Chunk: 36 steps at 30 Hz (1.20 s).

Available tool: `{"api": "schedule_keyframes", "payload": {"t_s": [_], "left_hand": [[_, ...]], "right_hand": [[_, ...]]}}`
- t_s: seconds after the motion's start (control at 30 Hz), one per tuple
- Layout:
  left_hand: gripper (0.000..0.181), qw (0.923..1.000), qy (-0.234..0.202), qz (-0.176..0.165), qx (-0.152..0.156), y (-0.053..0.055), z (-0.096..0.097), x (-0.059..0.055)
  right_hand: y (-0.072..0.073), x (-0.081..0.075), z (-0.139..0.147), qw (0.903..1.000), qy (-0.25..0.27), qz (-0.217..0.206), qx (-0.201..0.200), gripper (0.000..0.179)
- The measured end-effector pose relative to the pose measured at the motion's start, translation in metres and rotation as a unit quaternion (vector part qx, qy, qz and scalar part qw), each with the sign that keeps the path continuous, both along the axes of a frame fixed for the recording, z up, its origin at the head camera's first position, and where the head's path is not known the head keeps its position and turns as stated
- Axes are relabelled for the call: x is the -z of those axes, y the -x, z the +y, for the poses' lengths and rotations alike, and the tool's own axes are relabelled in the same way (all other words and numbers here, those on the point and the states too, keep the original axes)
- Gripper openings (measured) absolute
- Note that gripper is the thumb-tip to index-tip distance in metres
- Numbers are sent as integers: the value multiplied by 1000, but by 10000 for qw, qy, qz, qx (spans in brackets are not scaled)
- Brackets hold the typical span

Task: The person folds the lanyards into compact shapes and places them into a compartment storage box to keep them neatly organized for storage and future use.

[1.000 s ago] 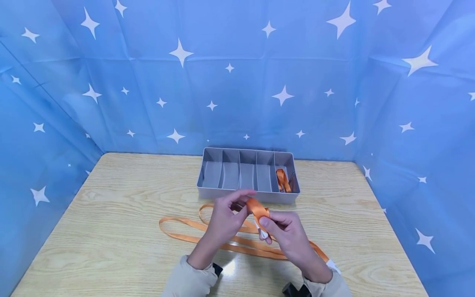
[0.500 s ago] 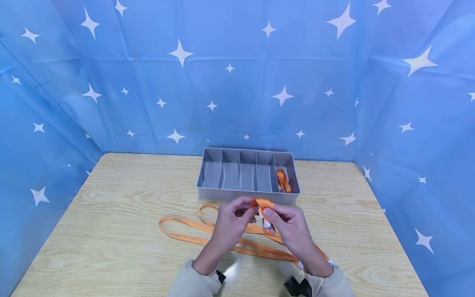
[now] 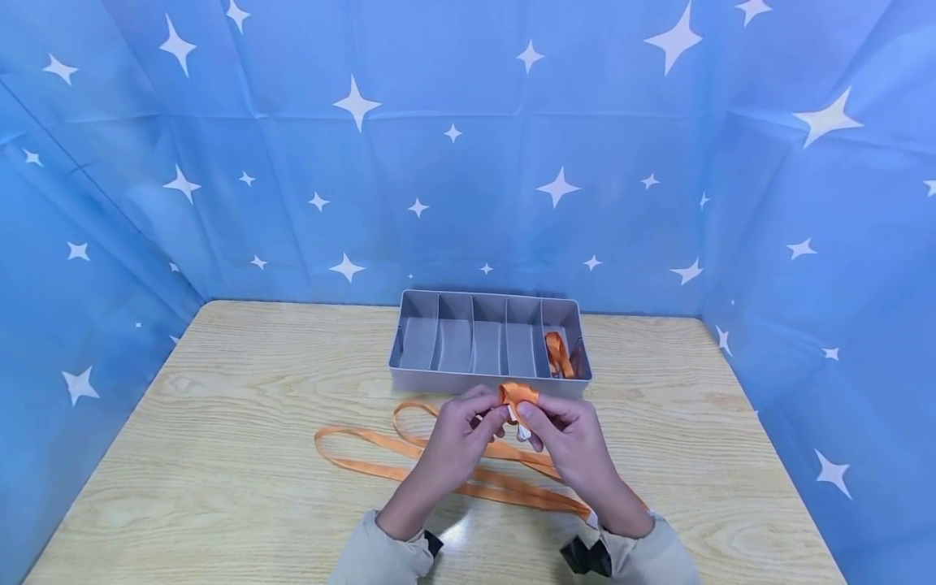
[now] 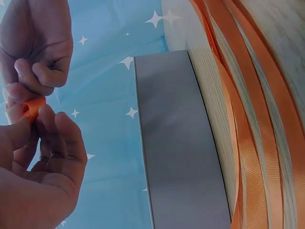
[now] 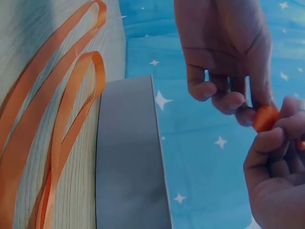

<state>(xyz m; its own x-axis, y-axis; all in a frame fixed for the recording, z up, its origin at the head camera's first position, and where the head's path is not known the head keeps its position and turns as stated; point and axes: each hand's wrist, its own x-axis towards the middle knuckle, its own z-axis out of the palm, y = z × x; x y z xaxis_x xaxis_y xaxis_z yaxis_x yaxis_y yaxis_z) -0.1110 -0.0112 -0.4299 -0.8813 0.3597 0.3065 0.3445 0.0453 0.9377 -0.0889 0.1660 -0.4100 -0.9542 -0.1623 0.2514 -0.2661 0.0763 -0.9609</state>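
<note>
In the head view, my left hand (image 3: 457,439) and right hand (image 3: 579,445) meet above the table in front of the grey box (image 3: 483,382). Between them is an orange lanyard (image 3: 521,395), coiled into a small loop, with a white end piece (image 3: 523,433) hanging below. My right thumb and fingers pinch the coil at its right side, while the left fingertips pinch its left edge. The left wrist view shows the coil (image 4: 34,109) held between both sets of fingertips. Fingers partly cover it in the right wrist view.
Loose orange lanyards (image 3: 366,465) lie in long loops on the wooden table (image 3: 219,406), passing under both forearms. Another orange lanyard (image 3: 559,356) lies folded in the box's rightmost compartment. Behind the table hangs a blue star-patterned curtain (image 3: 439,162).
Both hands have shifted slightly right, the left one more, so they are closer together. The orange coil, tilted before, now sits more level between the fingertips.
</note>
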Motion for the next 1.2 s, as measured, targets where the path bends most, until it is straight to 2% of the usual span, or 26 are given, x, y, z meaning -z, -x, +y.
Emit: {"api": "schedule_keyframes", "payload": {"t_s": [0.13,0.4,0.57,0.73,0.93,1.2], "left_hand": [[22,9998,58,105,132,-1,0,-2],[33,9960,-386,-611,523,-4,-2,-6],[27,9934,-500,-751,712,-4,-4,-6],[16,9932,-555,-690,760,-4,-3,-4],[13,9947,-655,-443,656,-4,-2,-4],[17,9950,-623,-615,478,-5,0,-3]], "right_hand": [[2,3,-1,9998,-22,111,146,18],[4,9,-4,9969,-60,709,329,16],[2,9,-7,9939,-54,1020,415,17],[0,8,-8,9953,24,847,467,15],[0,9,-7,9978,240,589,194,17],[2,14,-6,9982,413,434,-94,22]]}}
